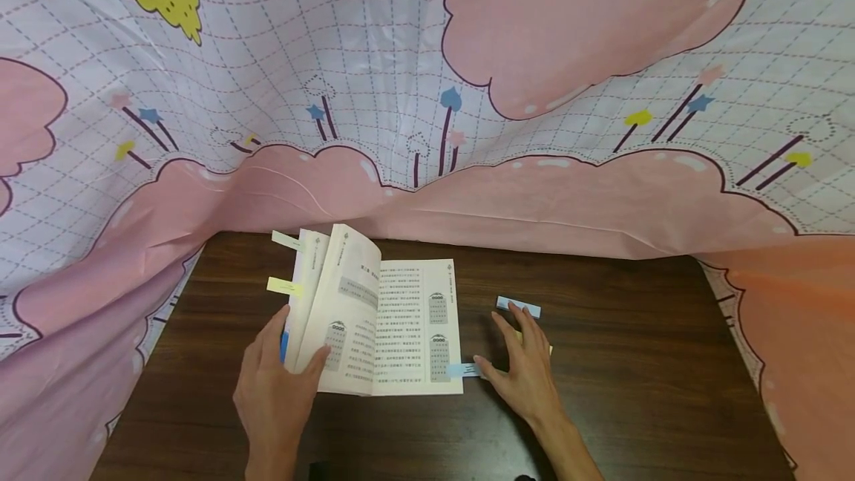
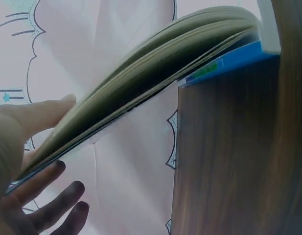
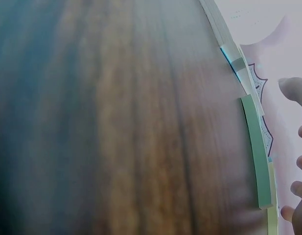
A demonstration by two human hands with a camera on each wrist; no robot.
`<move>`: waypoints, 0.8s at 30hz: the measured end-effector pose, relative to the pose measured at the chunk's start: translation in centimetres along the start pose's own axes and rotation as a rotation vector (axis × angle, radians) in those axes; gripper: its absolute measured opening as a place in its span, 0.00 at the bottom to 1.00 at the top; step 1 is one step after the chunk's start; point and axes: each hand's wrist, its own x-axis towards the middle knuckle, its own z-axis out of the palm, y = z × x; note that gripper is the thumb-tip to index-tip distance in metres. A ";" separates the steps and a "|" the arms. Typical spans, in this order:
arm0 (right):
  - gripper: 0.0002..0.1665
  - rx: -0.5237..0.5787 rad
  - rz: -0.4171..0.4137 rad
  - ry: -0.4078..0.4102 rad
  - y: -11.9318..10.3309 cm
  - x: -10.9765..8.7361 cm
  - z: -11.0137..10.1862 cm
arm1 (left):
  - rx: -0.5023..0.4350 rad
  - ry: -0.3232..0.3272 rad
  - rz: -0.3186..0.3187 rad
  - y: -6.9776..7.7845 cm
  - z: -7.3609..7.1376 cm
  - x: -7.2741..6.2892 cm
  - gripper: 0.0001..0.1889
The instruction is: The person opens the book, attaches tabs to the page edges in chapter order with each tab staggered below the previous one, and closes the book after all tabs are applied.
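An open book [image 1: 414,332] lies on the table, its left part raised at a slant. My left hand [image 1: 277,392] grips that raised part, thumb on the printed page and fingers under the cover, as the left wrist view confirms. Pale green and yellow tabs [image 1: 285,286] stick out of the left edge, and a light blue tab [image 1: 465,370] out of the right page. Beside it, my right hand [image 1: 528,377] hovers with fingers spread and nothing held. Under and beyond it lie a blue strip pad [image 1: 508,305], a green pad [image 3: 257,152] and a yellow pad [image 3: 272,220], partly hidden.
The dark wooden table [image 1: 634,370] extends on both sides of the book. A patterned pink and white cloth [image 1: 534,206] hangs behind it and along its sides. Small dark objects [image 1: 319,471] show at the bottom edge of the head view.
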 end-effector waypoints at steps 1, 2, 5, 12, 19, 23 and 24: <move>0.47 0.001 0.001 -0.004 0.0 0.0 0.0 | -0.020 -0.020 -0.003 0.1 0.1 -0.1 0.51; 0.47 0.003 0.004 -0.009 0.0 0.0 -0.1 | -0.047 -0.040 -0.004 0.1 0.2 -0.2 0.53; 0.47 0.002 0.002 -0.008 0.0 0.0 -0.1 | -0.141 -0.097 -0.011 0.4 0.5 -0.4 0.56; 0.48 -0.012 -0.034 0.035 0.1 -0.1 0.0 | -0.365 -0.205 -0.032 1.6 0.6 -0.5 0.52; 0.48 -0.005 -0.018 0.015 0.0 -0.1 -0.2 | -0.438 -0.254 -0.026 2.8 1.0 -0.9 0.53; 0.49 -0.002 -0.007 -0.001 -0.1 -0.1 -0.3 | -0.487 -0.298 -0.031 3.8 1.3 -1.2 0.51; 0.48 -0.001 -0.005 -0.003 -0.1 -0.1 -0.3 | -0.505 -0.315 -0.031 4.1 1.4 -1.3 0.50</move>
